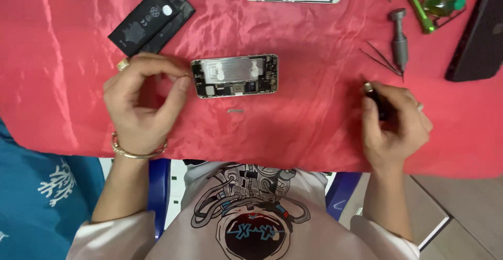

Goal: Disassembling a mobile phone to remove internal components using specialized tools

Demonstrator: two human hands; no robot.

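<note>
phone: opened phone body (234, 75) mid red cloth (314, 134), long axis left-right
left hand (141, 103): just beside its left end, fingertips pinched, maybe on something tiny
right hand (393, 126): well apart, curled round a dark tool (378, 102)

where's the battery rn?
Head view: the black battery lies tilted on the red cloth at upper left, above the left hand and up-left of the opened phone body, touching neither.

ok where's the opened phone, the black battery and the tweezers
opened phone (234, 75): head view, middle of its exposed inside
black battery (151, 19): head view, centre of its top face
tweezers (381, 58): head view, midway along the prongs
</note>
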